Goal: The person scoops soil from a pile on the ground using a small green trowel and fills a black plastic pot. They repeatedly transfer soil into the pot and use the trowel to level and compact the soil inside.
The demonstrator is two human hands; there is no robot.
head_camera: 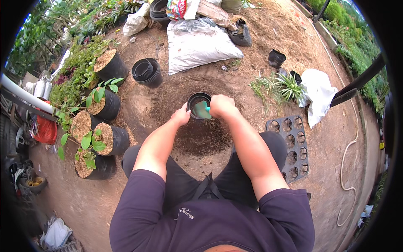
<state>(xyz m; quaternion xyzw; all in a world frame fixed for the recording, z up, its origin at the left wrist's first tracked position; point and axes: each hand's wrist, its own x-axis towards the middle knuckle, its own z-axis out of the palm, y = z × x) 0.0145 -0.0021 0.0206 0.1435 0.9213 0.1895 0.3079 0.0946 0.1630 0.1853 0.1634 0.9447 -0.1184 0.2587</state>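
Observation:
A round black plastic plant pot (190, 105) stands upright on the soil in front of me. At its left rim, my left hand (181, 115) grips the wall with the thumb near the edge. My right hand (221, 106) is closed around the handle of a green hand trowel (201, 109), whose blade lies over the pot's opening. How much soil the pot holds is hard to see behind the blade. Loose dark potting soil (201, 138) is spread on the ground around and below the pot.
Nested black pots (152, 74) stand ahead on the left, near a large white sack (201, 44). Black grow bags (118, 140) with plants line the left. On the right lie spider plants (289, 88), a white bag (318, 91), a black pot tray (291, 138) and a hose (342, 176).

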